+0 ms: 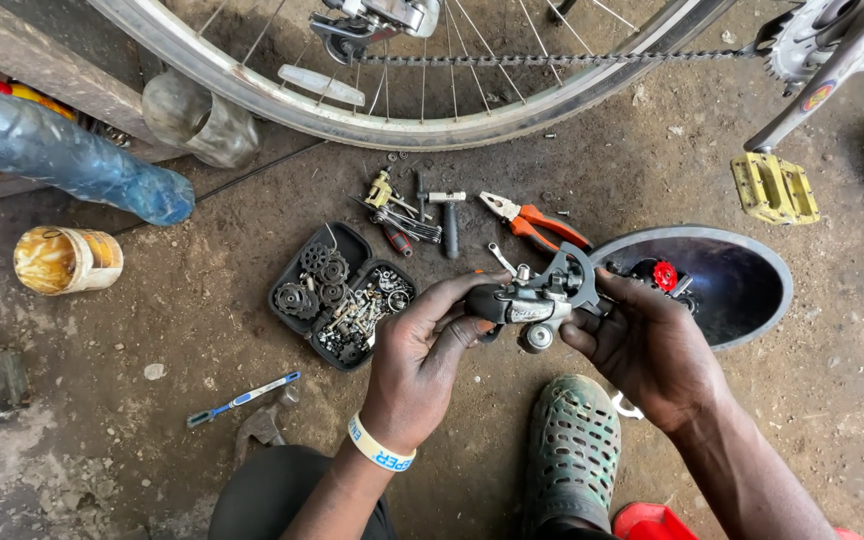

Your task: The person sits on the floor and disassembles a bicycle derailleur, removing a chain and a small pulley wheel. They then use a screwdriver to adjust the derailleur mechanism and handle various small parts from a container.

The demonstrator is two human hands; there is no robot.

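Observation:
Both hands hold a grey and black bicycle rear derailleur [537,298] above the dirt floor. My left hand [422,360], with a pale wristband, grips its black body from the left. Fingers of my right hand [647,345] pinch its metal cage from the right. Just left of the hands lies a black two-part tray [304,318] filled with small cogs, bolts and other parts. Right behind my right hand stands a dark round basin [752,300] with a red part inside.
A bicycle wheel [392,125] with chain and a second derailleur spans the top; a yellow pedal [774,188] hangs at right. Orange-handled pliers [537,225], a chain tool and keys lie near the tray. A toothbrush [242,398], a tin and a blue bottle sit left. My green shoe [572,450] is below.

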